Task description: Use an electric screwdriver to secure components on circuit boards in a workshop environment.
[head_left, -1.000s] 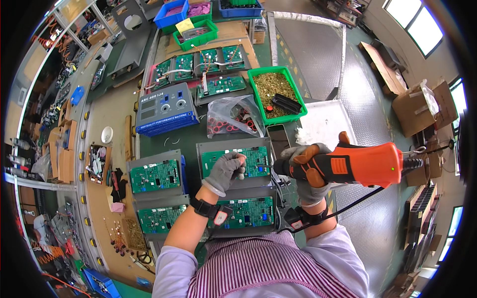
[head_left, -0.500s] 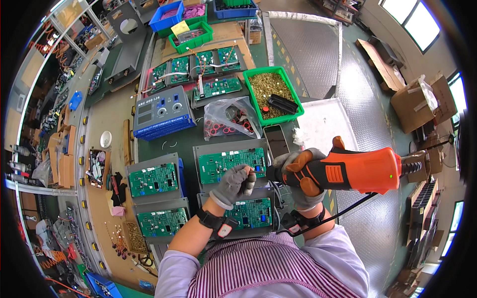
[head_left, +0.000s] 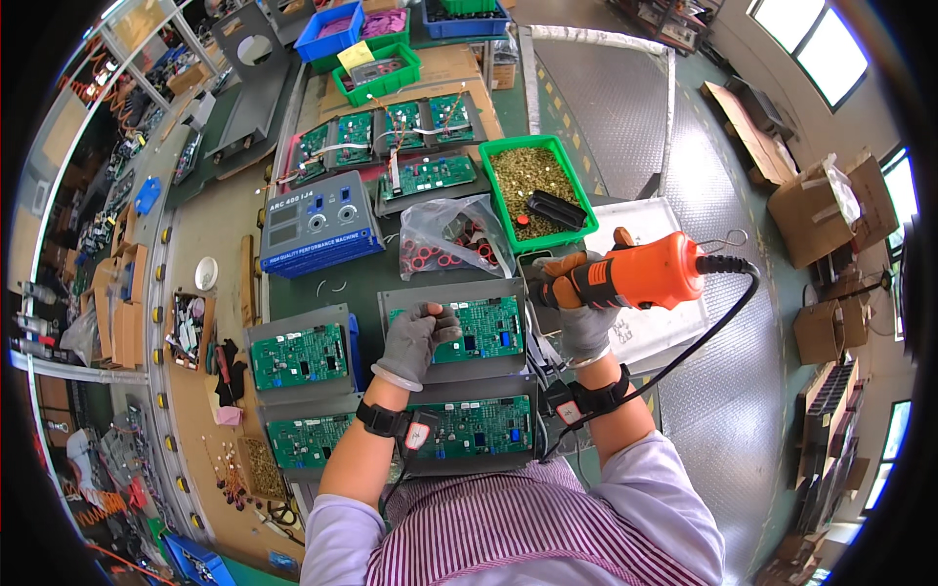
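Note:
My right hand (head_left: pixel 587 327), in a grey glove with brown patches, grips an orange and black electric screwdriver (head_left: pixel 653 273). The screwdriver lies nearly level, its cord end to the right; its tip is hidden behind my hand. My left hand (head_left: pixel 415 344), also gloved, is closed over the left part of a green circuit board (head_left: pixel 484 330) on a grey metal panel. Its thumb and fingers are pressed together, and whatever they may hold is too small or hidden. Nearer me is another circuit board (head_left: pixel 489 428); two more boards (head_left: pixel 301 354) lie to the left.
Beyond the boards are a clear bag of red-ringed parts (head_left: pixel 451 237), a blue-grey machine panel (head_left: pixel 322 220) and a green bin of small brass-coloured hardware (head_left: pixel 532 176). More wired boards (head_left: pixel 425 174) stand farther back. The screwdriver's black cord (head_left: pixel 699 347) loops down toward my right wrist.
My left hand has moved left from the screwdriver's tip to the board's left part. My right hand has lifted the screwdriver away, farther from me, and its cord end has swung left.

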The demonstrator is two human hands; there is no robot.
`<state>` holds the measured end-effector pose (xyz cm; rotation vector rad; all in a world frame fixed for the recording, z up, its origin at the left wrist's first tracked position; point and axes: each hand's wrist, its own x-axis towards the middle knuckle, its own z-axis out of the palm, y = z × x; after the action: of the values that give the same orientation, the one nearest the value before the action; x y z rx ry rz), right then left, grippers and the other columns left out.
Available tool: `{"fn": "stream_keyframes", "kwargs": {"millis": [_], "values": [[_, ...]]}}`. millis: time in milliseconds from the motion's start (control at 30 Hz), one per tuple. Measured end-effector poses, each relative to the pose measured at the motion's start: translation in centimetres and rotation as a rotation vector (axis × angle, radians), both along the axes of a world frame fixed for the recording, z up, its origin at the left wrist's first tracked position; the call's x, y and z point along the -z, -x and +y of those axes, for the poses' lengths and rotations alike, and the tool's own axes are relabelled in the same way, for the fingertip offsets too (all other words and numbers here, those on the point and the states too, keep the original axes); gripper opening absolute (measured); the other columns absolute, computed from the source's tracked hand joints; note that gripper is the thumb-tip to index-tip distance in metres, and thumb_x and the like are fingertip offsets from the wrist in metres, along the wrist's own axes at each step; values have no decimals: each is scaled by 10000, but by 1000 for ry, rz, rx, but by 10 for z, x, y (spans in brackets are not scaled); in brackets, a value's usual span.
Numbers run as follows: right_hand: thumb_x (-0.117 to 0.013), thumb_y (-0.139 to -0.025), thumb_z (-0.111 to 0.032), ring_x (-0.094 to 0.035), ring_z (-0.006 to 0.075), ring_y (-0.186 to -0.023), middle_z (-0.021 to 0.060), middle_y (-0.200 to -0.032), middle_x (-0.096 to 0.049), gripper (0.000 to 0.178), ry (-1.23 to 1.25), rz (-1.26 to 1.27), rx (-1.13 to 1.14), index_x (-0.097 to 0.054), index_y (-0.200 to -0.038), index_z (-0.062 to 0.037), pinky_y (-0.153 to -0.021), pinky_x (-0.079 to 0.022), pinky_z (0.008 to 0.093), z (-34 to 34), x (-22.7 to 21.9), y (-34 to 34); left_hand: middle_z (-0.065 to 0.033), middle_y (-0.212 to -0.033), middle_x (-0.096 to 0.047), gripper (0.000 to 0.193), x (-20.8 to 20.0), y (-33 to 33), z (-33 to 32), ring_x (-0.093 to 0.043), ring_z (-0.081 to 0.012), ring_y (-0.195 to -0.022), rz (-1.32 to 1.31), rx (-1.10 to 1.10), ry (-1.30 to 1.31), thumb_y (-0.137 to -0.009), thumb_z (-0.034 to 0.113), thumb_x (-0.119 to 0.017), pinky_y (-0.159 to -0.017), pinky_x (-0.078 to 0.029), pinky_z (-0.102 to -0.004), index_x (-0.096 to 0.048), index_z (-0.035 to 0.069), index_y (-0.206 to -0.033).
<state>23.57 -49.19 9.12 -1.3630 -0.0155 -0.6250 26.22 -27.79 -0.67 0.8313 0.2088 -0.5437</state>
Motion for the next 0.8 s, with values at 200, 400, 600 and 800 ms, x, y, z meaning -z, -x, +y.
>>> {"fn": "stream_keyframes", "kwargs": {"millis": [200, 400, 600, 800], "values": [[-595, -649, 27, -577, 164, -695, 69, -742, -594, 158, 135, 38, -21, -534, -788, -14, -685, -468, 296, 7, -3, -9, -166, -822, -560, 91, -6, 0, 13, -596, -243, -651, 18, -53, 18, -850, 85, -451, -539, -538, -311, -455, 12, -905], [-625, -627, 27, -569, 141, -632, 41, -647, -554, 147, 109, 178, -49, -521, -709, -34, -601, -466, 273, 15, -13, -27, -57, -658, -569, 131, -2, 3, 22, -566, -131, -554, 2, 56, -130, -847, 199, -514, -401, -437, -224, -498, 72, -822], [-640, -609, 15, -563, 117, -623, 23, -647, -555, 164, 191, 192, -46, -517, -703, -39, -592, -460, 256, 16, -11, -35, 2, -643, -528, 204, -5, 1, 16, -503, -85, -520, 41, 109, -138, -808, 254, -580, -409, -393, -199, -535, 63, -860], [-603, -618, 10, -587, 146, -666, 56, -679, -584, 128, 179, 112, -138, -534, -722, -21, -641, -475, 273, 10, -16, -31, -22, -695, -557, 140, -9, 2, 11, -549, -115, -585, 45, 74, -179, -814, 177, -556, -464, -432, -199, -538, 49, -869]]}}
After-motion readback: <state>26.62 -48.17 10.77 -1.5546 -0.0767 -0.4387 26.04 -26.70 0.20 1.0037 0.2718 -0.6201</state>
